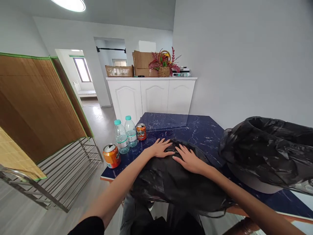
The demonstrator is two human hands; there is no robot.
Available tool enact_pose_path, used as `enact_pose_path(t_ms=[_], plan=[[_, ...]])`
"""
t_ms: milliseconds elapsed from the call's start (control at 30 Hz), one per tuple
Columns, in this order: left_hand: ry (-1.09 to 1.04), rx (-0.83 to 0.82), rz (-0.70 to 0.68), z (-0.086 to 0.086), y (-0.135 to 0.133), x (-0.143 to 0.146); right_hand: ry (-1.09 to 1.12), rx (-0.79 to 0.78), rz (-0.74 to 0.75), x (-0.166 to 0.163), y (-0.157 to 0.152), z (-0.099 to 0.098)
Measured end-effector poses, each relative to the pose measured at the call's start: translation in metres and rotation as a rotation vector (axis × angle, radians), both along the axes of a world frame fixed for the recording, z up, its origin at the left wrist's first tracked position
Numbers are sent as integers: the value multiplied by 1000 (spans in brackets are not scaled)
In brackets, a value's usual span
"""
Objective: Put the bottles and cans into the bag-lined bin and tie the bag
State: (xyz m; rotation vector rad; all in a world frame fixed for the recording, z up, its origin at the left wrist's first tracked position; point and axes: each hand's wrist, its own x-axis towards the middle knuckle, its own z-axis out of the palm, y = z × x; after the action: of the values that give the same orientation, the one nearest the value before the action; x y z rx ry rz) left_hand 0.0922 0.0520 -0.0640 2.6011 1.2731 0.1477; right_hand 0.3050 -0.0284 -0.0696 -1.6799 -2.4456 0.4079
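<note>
A black plastic bag (171,182) lies across the near edge of the table, part of it hanging over the edge. My left hand (160,148) rests flat on the bag's far part, fingers stretched out. Beside it my right hand (189,159) also presses flat on the bag, its fingers spread and pointing toward the left hand. Neither hand grips anything. What is inside or under the bag is hidden.
To the left stand two clear bottles (121,138) with teal caps and two orange cans (111,156) on the dark blue marbled table (202,130). At right, another black bag (264,153) lines a grey bin (254,179). Beyond are a white cabinet (155,94) and a metal rack (73,176).
</note>
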Motion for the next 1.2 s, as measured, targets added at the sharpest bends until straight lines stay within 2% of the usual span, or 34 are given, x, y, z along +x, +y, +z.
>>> enact_pose_path(t_ms=[67, 133, 233, 333, 400, 467, 533, 567, 633, 733, 800, 833, 933, 1033, 1133, 1200], plan=[[47, 16, 139, -22, -2, 3, 4, 6, 37, 6, -11, -10], [63, 79, 281, -33, -8, 7, 76, 49, 113, 15, -37, -11], [64, 205, 373, -30, -19, 13, 290, 90, 229, 29, -88, -3], [42, 301, 290, -10, -25, 10, 319, 152, 332, 37, -128, -1], [22, 317, 151, 2, -26, 2, 241, 222, 449, 37, -140, -9], [18, 292, -17, 5, -26, -12, 143, 306, 532, 33, -143, -25], [32, 255, -114, -3, -28, -25, 49, 418, 552, 26, -141, -44], [41, 241, -115, -11, -31, -31, 15, 479, 560, 22, -141, -53], [52, 230, -41, -29, -39, -40, -4, 588, 590, 15, -142, -65], [51, 244, 125, -47, -60, -46, 91, 662, 609, 10, -146, -67], [43, 274, 199, -45, -77, -52, 193, 641, 585, 14, -147, -59], [28, 280, 193, -40, -86, -56, 260, 616, 574, 19, -147, -54], [-42, 190, 4, -18, -110, -77, 550, 480, 470, 44, -144, -40], [-67, 69, -135, -3, -135, -101, 884, 320, 206, 76, -149, -33], [-106, 94, -148, -1, -158, -114, 1123, 239, -37, 98, -157, -29], [-149, 136, -133, -2, -167, -114, 1182, 229, -162, 102, -157, -17]])
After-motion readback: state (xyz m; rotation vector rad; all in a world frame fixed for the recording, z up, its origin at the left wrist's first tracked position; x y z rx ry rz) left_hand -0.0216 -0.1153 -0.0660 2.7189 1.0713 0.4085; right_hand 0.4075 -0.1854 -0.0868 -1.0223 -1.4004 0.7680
